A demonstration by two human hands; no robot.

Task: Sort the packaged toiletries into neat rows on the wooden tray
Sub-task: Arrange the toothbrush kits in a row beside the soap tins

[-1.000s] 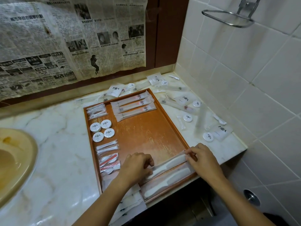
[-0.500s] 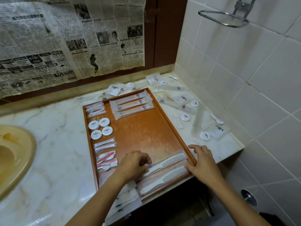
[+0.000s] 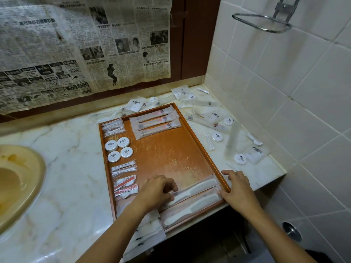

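Observation:
The wooden tray [image 3: 171, 154] lies on the marble counter. Its left column holds floss packs [image 3: 113, 127], several round white tins [image 3: 119, 149], cotton swabs [image 3: 124, 168] and red-and-white packets [image 3: 126, 186]. Three long sachets [image 3: 155, 122] lie at its far end. Two packaged white combs sit at the near end: the upper comb [image 3: 197, 188] and the lower comb [image 3: 191, 209]. My left hand [image 3: 156, 190] pinches the left end of the upper comb's wrapper. My right hand [image 3: 237, 188] rests on the tray's right rim by the combs' right ends, fingers relaxed.
Loose toiletries [image 3: 218, 128] lie scattered on the counter [image 3: 66, 168] right of and behind the tray, up to the tiled wall [image 3: 284, 82]. Flat sachets [image 3: 146, 236] overhang the tray's near edge. A yellow basin [image 3: 19, 183] sits at left. Newspaper covers the back wall.
My right hand has let go of the upper comb's right end and slid right onto the tray rim. The upper comb now lies flat beside the lower one. My left hand stayed put.

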